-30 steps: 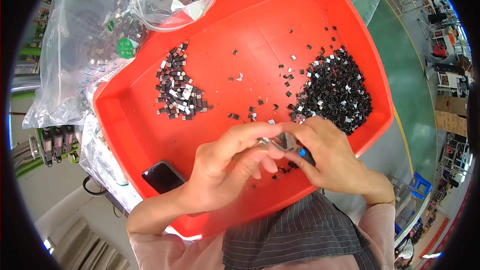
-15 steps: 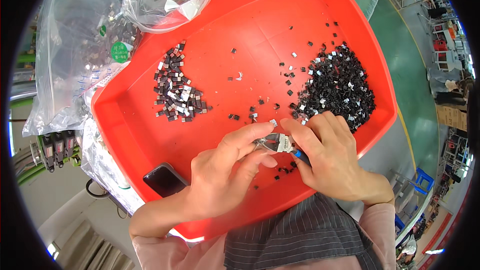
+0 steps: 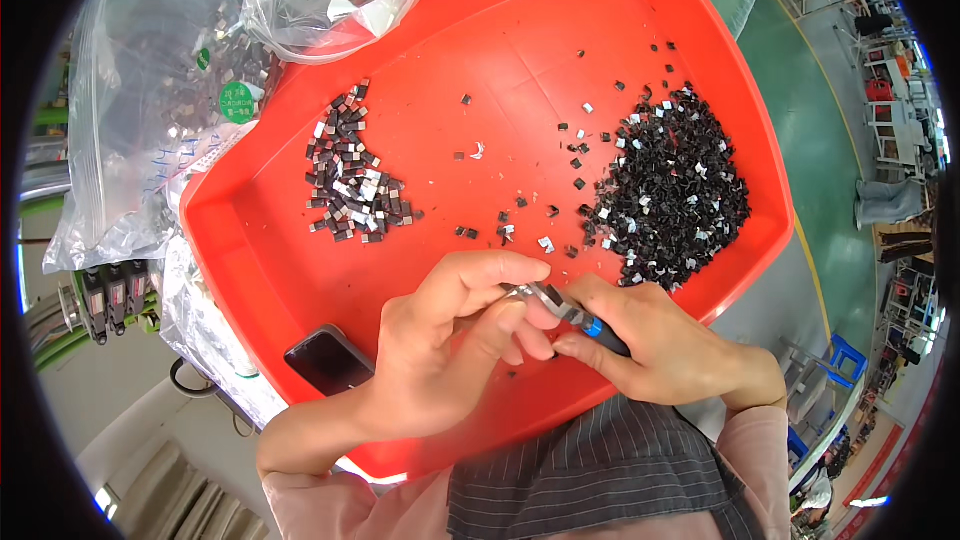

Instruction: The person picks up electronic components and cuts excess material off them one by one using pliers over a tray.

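Big red tray (image 3: 430, 225) fills the middle of the view, set at a slant! Outside its far left corner slumps a large clear plastic bag (image 3: 150, 70) with green stickers; a second clear bag (image 3: 290, 5), metal pieces inside, laps over the far edge. And here are the hands, both above the near edge: the left hand (image 3: 445, 340) curls with thumb and forefinger drawn narrow, the right hand (image 3: 665, 345) wraps a handle. By the right edge, a broad black heap (image 3: 675, 185) of tiny bits, flecked with white! Over toward the far left corner, a smaller cluster (image 3: 355, 175) of dark pieces with shiny metal ends. A dark phone (image 3: 328, 360) lies by the left edge. That handle, black and blue, belongs to a metal-headed hand tool (image 3: 606, 333), pointing left. And smallest of all, a shiny piece (image 3: 518, 291) sits between the left thumb and forefinger, right at the tool's head; whether they touch, I can't tell!
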